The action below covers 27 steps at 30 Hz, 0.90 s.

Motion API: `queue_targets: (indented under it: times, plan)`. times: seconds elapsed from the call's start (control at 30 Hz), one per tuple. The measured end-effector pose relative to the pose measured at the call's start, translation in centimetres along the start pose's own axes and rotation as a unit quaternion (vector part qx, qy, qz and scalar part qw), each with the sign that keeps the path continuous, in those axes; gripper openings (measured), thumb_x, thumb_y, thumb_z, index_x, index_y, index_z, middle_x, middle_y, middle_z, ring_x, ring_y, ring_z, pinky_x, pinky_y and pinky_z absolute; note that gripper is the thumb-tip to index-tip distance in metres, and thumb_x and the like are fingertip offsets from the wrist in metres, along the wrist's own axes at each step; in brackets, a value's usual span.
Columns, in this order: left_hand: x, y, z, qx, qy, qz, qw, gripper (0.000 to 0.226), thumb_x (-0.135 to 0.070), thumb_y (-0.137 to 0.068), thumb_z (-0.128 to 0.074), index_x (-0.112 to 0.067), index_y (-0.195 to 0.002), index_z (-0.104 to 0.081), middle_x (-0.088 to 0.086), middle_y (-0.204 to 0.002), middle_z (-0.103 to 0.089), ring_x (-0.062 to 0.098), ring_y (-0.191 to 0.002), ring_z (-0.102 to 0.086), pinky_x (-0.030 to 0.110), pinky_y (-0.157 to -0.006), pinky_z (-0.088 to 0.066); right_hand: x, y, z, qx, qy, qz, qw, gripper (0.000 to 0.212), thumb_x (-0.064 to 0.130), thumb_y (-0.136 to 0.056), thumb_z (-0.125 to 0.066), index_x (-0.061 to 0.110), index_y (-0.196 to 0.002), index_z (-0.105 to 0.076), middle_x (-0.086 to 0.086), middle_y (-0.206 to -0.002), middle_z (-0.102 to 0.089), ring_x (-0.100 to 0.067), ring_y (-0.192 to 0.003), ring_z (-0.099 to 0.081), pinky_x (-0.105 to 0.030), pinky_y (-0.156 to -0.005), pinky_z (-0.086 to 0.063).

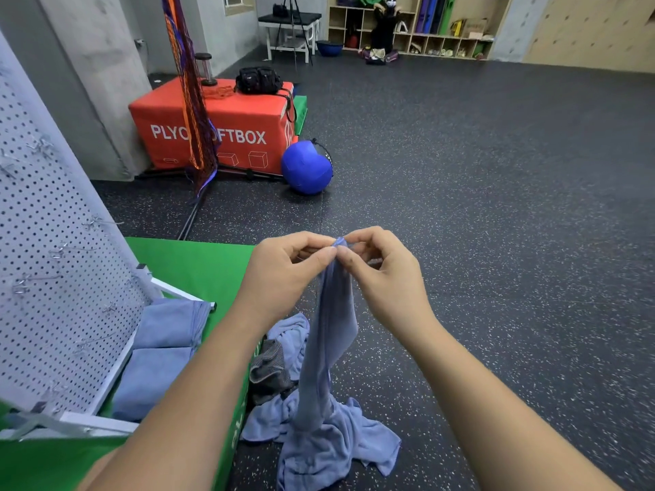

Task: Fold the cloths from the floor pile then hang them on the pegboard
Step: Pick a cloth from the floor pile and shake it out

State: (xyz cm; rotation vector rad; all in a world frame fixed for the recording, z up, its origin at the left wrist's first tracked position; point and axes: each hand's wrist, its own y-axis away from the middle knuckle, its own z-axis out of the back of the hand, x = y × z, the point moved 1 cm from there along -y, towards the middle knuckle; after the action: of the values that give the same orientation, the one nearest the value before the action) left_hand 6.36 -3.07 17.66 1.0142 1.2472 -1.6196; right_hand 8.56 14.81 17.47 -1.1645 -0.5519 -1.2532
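Head view: we hold one blue cloth (pixel 333 331) up in front of us. Our left hand (pixel 294 264) and our right hand (pixel 382 271) both pinch its top edge, fingers curled, and the two hands touch each other there. The cloth hangs straight down from the pinch, so its long way runs up and down. Its bottom end reaches the pile (pixel 319 437) of blue cloths on the floor (pixel 496 242), right under our hands. The pile lies just beside the edge of the green box (pixel 198 267).

We think the next thing is to slide the hands apart along the top edge, so the cloth opens out flat for folding. We should lift it clear of the pile first. Both hands are just as near to it, so either can start.

The pegboard (pixel 63 278) stands on the green box, off to our left, with bare hooks (pixel 60 249) on it. So our left hand is the nearer one for hanging. Two folded cloths (pixel 166 334) lie at its foot.
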Motion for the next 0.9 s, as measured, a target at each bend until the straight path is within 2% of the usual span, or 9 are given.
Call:
queue_targets:
  times: [0.17,0.3,0.37,0.47,0.6,0.67,0.77,0.83,0.9]
  plan:
    - [-0.3,0.0,1.2,-0.008,-0.015,-0.01,1.0,0.021,-0.002,-0.099,-0.068,-0.019,-0.095,-0.08,-0.013,-0.082,-0.075,0.002,-0.075,-0.061,0.016,-0.073,-0.048,-0.8,-0.5,0.7,0.091,0.076,0.026,0.993,0.03,0.03,-0.086,-0.084,0.035,-0.105,-0.062,0.01,-0.113,-0.059,-0.007,-0.109,-0.059,-0.027,-0.087,-0.046]
    - [-0.3,0.0,1.3,0.006,-0.017,0.001,1.0,0.017,-0.014,-0.088,-0.064,-0.023,-0.089,-0.079,0.006,-0.083,-0.074,0.01,-0.078,-0.058,0.027,-0.074,-0.047,-0.8,-0.2,0.6,0.146,0.042,0.016,0.988,0.036,0.024,-0.085,-0.084,0.032,-0.111,-0.061,0.015,-0.114,-0.066,-0.007,-0.119,-0.061,-0.025,-0.096,-0.043]
    - [-0.3,0.0,1.4,0.011,-0.019,0.006,1.0,0.018,-0.014,-0.082,-0.06,-0.02,-0.087,-0.076,0.009,-0.083,-0.072,0.013,-0.079,-0.057,0.03,-0.073,-0.045,-0.5,-0.2,0.5,0.169,0.022,0.011,0.985,0.035,0.019,-0.085,-0.083,0.031,-0.109,-0.062,0.014,-0.105,-0.071,-0.008,-0.111,-0.066,-0.029,-0.101,-0.046]
    - [-0.4,0.1,1.8,0.017,-0.022,0.005,1.0,0.013,-0.013,-0.08,-0.057,-0.017,-0.083,-0.07,-0.008,-0.072,-0.06,0.009,-0.071,-0.047,0.025,-0.064,-0.037,-0.4,-0.2,0.5,0.193,0.036,0.01,0.98,0.034,0.012,-0.082,-0.079,0.031,-0.106,-0.063,0.008,-0.085,-0.07,-0.014,-0.094,-0.067,-0.043,-0.099,-0.053]
    - [-0.2,0.1,2.3,0.025,-0.024,0.013,0.999,0.012,-0.014,-0.08,-0.058,-0.018,-0.081,-0.069,-0.005,-0.074,-0.06,0.012,-0.073,-0.046,0.032,-0.066,-0.034,-0.6,-0.2,0.5,0.222,0.074,0.01,0.972,0.033,0.01,-0.079,-0.073,0.032,-0.103,-0.066,0.004,-0.08,-0.064,-0.015,-0.081,-0.062,-0.043,-0.088,-0.055]
    - [-0.3,0.1,2.6,0.038,-0.023,0.013,0.999,0.013,-0.013,-0.081,-0.058,-0.018,-0.083,-0.07,0.002,-0.076,-0.061,0.016,-0.076,-0.047,0.035,-0.071,-0.034,-0.9,-0.1,0.3,0.223,0.061,0.016,0.973,0.04,0.01,-0.08,-0.075,0.033,-0.11,-0.064,0.009,-0.095,-0.066,-0.006,-0.093,-0.063,-0.037,-0.094,-0.054]
    - [-0.4,0.2,2.8,0.062,-0.028,0.013,0.998,0.013,-0.011,-0.083,-0.059,-0.018,-0.085,-0.07,0.024,-0.084,-0.059,0.022,-0.077,-0.045,0.041,-0.073,-0.033,-1.2,0.2,0.0,0.246,0.039,-0.005,0.968,0.076,0.009,-0.086,-0.075,0.044,-0.147,-0.047,0.014,-0.143,-0.058,0.004,-0.134,-0.052,-0.01,-0.105,-0.038]
    - [-0.6,0.3,2.9,0.065,-0.03,0.015,0.997,0.013,-0.011,-0.084,-0.058,-0.017,-0.087,-0.07,0.028,-0.086,-0.056,0.023,-0.078,-0.043,0.042,-0.074,-0.033,-1.1,0.3,-0.1,0.268,0.025,-0.034,0.963,0.084,0.008,-0.089,-0.071,0.055,-0.151,-0.04,0.021,-0.152,-0.054,-0.004,-0.136,-0.055,-0.021,-0.111,-0.043]
    - [-0.7,0.4,2.8,0.067,-0.03,0.014,0.997,0.013,-0.01,-0.084,-0.057,-0.017,-0.086,-0.069,0.028,-0.086,-0.054,0.024,-0.078,-0.042,0.042,-0.075,-0.032,-1.3,0.3,-0.3,0.282,-0.011,-0.074,0.957,0.076,0.007,-0.09,-0.069,0.051,-0.148,-0.047,0.023,-0.141,-0.063,-0.007,-0.133,-0.059,-0.034,-0.11,-0.047]
